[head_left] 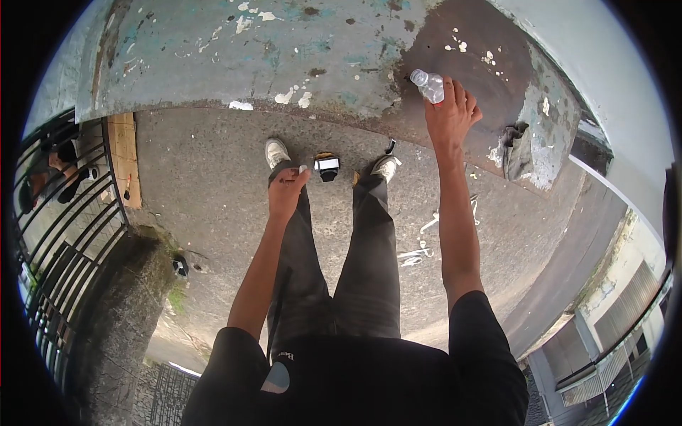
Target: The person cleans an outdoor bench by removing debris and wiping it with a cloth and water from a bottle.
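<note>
My right hand [452,117] is closed around a clear plastic bottle [430,86] above the brown, worn part of the metal surface [341,57]. The bottle lies tilted, its neck pointing up and left, and a bit of red shows beside my fingers. In front of my left leg, my left hand [286,190] is held with its fingers curled in. A small pale spot shows at its thumb tip; I cannot make out whether it is a held object. A dark grey cloth [518,151] lies crumpled on the surface's edge, right of my right hand.
Between my shoes on the concrete ground sits a small black and white object [327,167]. White strips [415,255] and a white bent piece [430,224] lie right of my legs. Black metal bars [67,284] stand at left, with a person's legs [67,170] behind them.
</note>
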Tool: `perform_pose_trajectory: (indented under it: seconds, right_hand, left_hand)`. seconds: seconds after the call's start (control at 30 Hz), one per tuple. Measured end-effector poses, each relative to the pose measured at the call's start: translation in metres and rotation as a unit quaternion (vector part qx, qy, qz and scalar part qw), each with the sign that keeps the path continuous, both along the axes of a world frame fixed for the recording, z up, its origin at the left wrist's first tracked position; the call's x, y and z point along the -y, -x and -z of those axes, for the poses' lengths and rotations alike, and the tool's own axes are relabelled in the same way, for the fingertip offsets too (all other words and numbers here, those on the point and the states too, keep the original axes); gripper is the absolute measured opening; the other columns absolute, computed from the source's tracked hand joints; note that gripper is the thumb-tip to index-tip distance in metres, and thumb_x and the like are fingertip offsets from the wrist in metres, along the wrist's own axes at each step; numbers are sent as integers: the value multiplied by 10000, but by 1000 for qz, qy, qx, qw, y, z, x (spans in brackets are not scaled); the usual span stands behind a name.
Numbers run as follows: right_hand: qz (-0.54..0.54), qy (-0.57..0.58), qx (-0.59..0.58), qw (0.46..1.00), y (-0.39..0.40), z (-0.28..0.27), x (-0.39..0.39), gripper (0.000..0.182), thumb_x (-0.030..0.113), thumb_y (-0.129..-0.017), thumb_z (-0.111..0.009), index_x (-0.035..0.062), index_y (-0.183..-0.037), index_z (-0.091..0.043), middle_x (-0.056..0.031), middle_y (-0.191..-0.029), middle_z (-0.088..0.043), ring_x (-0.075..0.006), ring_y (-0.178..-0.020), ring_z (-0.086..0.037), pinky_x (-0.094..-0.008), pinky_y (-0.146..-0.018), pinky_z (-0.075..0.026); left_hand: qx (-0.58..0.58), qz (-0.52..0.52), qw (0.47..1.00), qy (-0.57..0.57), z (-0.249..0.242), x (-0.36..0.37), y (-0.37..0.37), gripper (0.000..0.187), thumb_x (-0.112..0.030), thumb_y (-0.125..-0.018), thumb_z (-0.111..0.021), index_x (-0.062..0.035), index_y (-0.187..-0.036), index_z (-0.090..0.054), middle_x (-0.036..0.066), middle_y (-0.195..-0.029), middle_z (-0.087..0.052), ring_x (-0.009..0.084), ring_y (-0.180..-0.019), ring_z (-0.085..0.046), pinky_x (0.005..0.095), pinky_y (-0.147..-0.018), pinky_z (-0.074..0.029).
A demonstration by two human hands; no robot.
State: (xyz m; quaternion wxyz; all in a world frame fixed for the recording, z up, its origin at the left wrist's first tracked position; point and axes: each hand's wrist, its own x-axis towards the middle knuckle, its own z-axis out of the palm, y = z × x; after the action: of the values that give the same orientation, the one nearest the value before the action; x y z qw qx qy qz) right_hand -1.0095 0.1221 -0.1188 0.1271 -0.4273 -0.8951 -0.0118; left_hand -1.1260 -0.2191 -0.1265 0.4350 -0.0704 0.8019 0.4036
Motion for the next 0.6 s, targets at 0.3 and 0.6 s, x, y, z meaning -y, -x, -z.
perform_pose_trajectory:
  seconds: [0.3, 0.6]
  right_hand:
    - [5, -2, 67, 998, 0, 5, -9, 575, 203, -698, -799, 181, -1237, -601, 2, -1228, -603, -255, -1142, -518, -486, -935, -301]
    - [5, 4, 112, 994, 0, 4, -5, 581, 184, -700, -785, 199, -1250, -599, 16, -1253, -582, -262, -1162, -496, -495, -933, -299]
  left_hand:
    - [22, 0, 999, -46, -4, -9, 23, 337, -255, -837, -758, 28, -994, -664, 45, -896, -664, 98, -805, -592, 247, -752, -469]
    - [8, -19, 999, -44, 3, 6, 22, 299, -239, -836, -759, 13, -970, -670, 33, -863, -663, 96, -796, -593, 249, -745, -468]
